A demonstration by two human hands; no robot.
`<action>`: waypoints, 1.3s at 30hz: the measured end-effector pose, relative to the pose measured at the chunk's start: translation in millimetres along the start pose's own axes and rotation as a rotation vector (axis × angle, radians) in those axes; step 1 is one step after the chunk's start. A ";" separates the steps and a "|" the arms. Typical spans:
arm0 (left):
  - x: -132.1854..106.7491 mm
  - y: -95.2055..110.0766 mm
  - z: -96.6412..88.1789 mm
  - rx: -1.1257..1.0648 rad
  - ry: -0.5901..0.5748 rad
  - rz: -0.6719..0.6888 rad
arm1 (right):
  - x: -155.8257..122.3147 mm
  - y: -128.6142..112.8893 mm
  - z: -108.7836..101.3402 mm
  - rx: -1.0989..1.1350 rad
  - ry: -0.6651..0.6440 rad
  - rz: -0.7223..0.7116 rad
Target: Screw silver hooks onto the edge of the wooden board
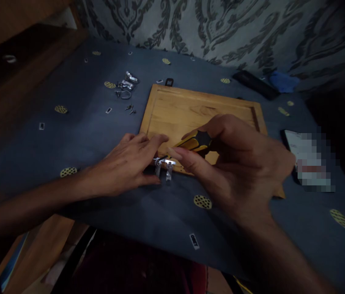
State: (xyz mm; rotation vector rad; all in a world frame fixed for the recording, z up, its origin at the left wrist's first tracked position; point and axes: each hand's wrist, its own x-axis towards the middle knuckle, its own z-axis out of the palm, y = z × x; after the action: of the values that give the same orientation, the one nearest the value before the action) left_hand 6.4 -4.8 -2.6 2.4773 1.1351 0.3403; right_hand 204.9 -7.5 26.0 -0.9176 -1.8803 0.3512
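Note:
A wooden panel [191, 112] lies flat on a blue patterned cloth. My right hand [233, 163] is wrapped round a yellow and black screwdriver [195, 142], whose tip points down at a small metal hinge [164, 165] on the panel's near left edge. Beside the hinge rests my left hand [129, 161], palm down, with its fingertips pressed on the panel edge and touching the metal piece.
More metal hinges [127, 85] and loose screws [130, 108] lie on the cloth [83, 130] at the back left. A phone [301, 153] sits to the right of the panel, a dark case [255, 84] and blue rag [284, 81] behind. A patterned wall rises at the back.

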 end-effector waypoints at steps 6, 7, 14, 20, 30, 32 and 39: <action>1.0 1.0 0.3 -0.002 0.011 -0.005 | 0.0 -2.0 2.0 -0.011 0.008 -0.015; 1.0 1.0 0.4 -0.001 0.008 -0.006 | -0.5 -2.9 2.4 -0.026 0.015 -0.008; -0.4 3.0 -1.9 0.002 0.012 0.000 | -2.4 -7.2 7.5 -0.078 0.090 0.006; -0.4 1.5 -0.8 0.018 0.032 0.022 | -3.0 -6.1 15.1 -0.058 0.200 0.002; 2.0 -0.7 2.9 0.034 0.038 -0.003 | -4.5 -10.3 20.7 -0.108 0.289 0.102; 2.1 0.2 2.2 0.044 0.027 -0.004 | -3.1 -11.8 21.9 -0.119 0.292 0.115; 1.4 0.0 2.0 0.031 0.025 -0.017 | -5.8 -5.5 11.2 -0.060 0.248 0.104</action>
State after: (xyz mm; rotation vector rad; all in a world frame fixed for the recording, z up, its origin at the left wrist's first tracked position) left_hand 8.1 -4.2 -4.3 2.4951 1.1790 0.3525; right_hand 194.1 -13.8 20.1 -1.0522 -1.6274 0.2322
